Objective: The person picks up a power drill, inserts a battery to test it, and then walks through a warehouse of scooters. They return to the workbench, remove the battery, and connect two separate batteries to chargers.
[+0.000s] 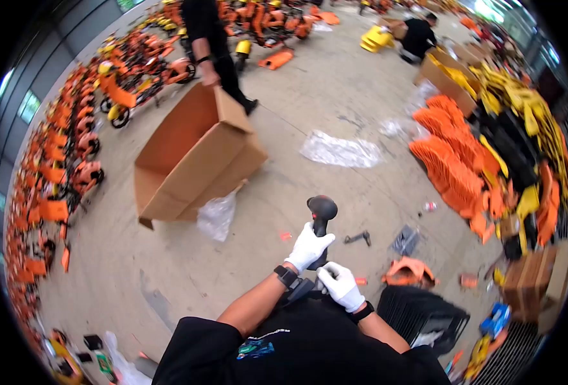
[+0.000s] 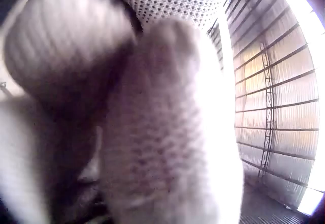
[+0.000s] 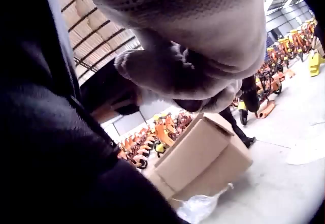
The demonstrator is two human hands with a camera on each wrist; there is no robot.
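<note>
A black tool (image 1: 322, 209) with a rounded head, a narrow handle and a red spot on top stands upright before the chest. Round its handle, the white-gloved left hand (image 1: 309, 248) is wrapped; blurred glove fingers (image 2: 162, 122) fill the left wrist view. The gloved right hand (image 1: 341, 287) is at the tool's lower end, its fingers curled. In the right wrist view, a small dark piece (image 3: 188, 104) shows between the right fingertips, mostly hidden by the glove. A dark flat object (image 1: 298, 290) lies beside the left wrist.
Another person's hand pulls a large cardboard box (image 1: 200, 170) along the floor. Clear plastic (image 1: 341, 150) lies ahead. A dark bracket (image 1: 358, 238) and an orange shell (image 1: 410, 272) are to the right, beside a black crate (image 1: 419, 314). Orange panels (image 1: 451, 154) are piled farther right.
</note>
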